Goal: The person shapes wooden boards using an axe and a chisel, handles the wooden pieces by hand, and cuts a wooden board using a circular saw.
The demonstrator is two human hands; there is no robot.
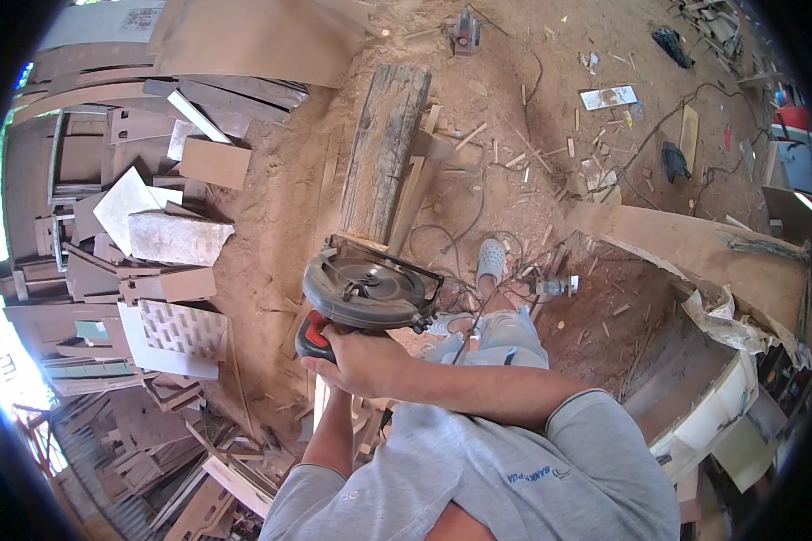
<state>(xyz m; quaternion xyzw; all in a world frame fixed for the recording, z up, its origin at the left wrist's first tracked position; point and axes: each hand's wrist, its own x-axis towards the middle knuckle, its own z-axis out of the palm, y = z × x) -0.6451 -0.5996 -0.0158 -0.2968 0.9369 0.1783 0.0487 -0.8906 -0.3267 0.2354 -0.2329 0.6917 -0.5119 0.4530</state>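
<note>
A circular saw [365, 290] with a dark round guard and a red-and-black handle is at the near end of a thick, weathered wooden beam [383, 153]. My right hand [361, 361] is closed around the saw's handle, with the forearm reaching across in front of my body. The left forearm comes up from below toward the same handle. My left hand [330, 379] is mostly hidden behind the right hand and wrist, so its grip cannot be made out. Under the beam's right side lies a narrower timber [410, 203].
Stacked boards and panels [180, 239] lie on the left. A red-and-grey power tool [465, 34] stands beyond the beam. Cables [460, 243] trail near my shoes [492, 260]. Wood scraps litter the dirt floor [532, 108], and a large curved sheet [695, 243] is at the right.
</note>
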